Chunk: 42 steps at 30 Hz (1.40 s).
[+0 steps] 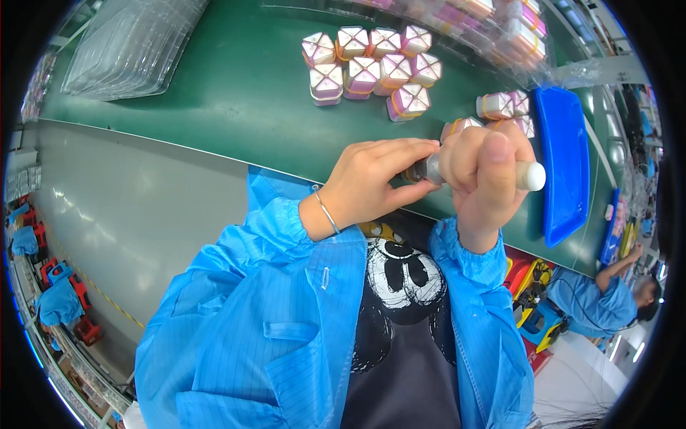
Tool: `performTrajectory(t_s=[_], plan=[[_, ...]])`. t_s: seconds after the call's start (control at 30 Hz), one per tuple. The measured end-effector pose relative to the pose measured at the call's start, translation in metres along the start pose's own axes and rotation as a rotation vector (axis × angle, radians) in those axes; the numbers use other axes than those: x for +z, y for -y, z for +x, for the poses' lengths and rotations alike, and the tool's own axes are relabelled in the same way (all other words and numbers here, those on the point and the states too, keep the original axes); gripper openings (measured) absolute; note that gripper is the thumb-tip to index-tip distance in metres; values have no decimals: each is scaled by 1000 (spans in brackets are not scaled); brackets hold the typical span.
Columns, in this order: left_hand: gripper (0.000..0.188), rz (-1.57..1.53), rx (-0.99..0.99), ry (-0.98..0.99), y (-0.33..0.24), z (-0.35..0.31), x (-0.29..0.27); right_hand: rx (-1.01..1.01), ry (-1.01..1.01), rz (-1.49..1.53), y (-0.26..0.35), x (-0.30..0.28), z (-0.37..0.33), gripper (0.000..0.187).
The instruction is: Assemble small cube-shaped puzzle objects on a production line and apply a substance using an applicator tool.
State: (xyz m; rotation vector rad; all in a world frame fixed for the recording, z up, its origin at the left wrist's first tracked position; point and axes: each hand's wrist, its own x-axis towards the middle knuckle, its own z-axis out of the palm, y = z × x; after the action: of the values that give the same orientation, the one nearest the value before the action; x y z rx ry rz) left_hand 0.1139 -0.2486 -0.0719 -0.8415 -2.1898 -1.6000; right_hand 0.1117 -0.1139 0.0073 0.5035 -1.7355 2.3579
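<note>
- The right hand (489,168) is clenched around a slim cylinder (531,176), whose rounded white end sticks out on the right; its exact kind is unclear.
- The left hand (379,171) pinches the cylinder's grey and dark other end between thumb and fingers, so the piece lies level between both hands, above the front edge of the green worktable (236,107).
- Just beyond the right hand sits a small group of pink-and-white banded bundles (495,106), partly hidden by it.
- A shallow blue plastic tray (564,164) lies to their right.
- Farther back, a larger cluster of similar bundles (384,43) stands in rough rows.
- At far left is a stack of clear plastic trays (136,46).
- Off to the right, a co-worker (589,304) in blue has one arm raised.
</note>
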Motion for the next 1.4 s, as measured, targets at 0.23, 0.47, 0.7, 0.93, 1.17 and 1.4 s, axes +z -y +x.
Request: performTrajectory(t_s=[0.23,0.47,0.7,0.93,1.17,1.4], plan=[[42,2,-10,9,-1,-1,0,0,-7,22,-2,-2,1,36],[44,15,-41,39,1,-4,0,0,23,-17,-2,-1,0,35],[49,60,-71,333,7,5,-3,-189,-13,331,43,-33,15,37],[65,-413,-318,385,7,3,-16,74,-212,-213,81,-50,-3,29],[91,-837,-407,348,11,-7,-21,379,-203,-250,59,-27,-17,19],[73,-591,-182,129,12,-11,-13,539,-115,-212,26,-13,-30,16]])
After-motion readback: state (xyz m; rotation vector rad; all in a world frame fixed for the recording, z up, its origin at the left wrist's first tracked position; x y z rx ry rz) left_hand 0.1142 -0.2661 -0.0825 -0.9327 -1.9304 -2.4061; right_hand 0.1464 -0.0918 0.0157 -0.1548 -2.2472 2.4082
